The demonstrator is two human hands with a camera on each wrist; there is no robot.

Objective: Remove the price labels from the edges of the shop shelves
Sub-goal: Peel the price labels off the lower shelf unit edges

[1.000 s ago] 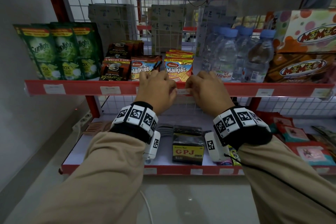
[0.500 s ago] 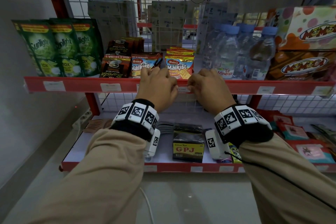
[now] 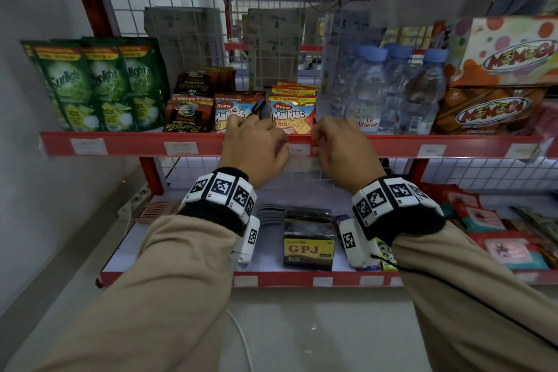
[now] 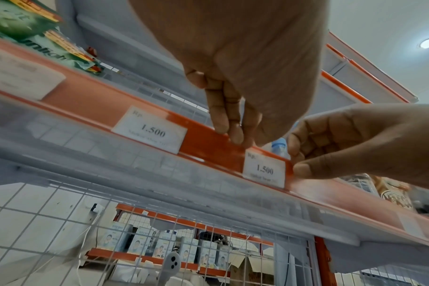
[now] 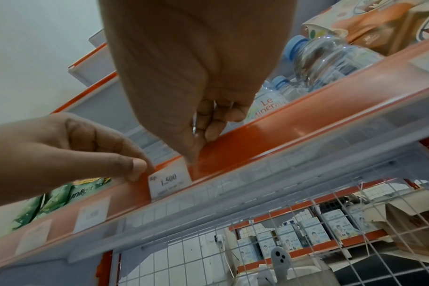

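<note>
At the front edge of the red shelf, both curled hands, left hand and right hand, pinch the strip beside the price label, which may tear or jam if pulled unevenly.

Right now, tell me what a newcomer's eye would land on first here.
Two hands, the left hand and the right hand, meet at the red shelf edge, flanking a white price label reading 1.500. Behind them stand Malkist cracker packs, with green Sunlight pouches at far left.
</note>
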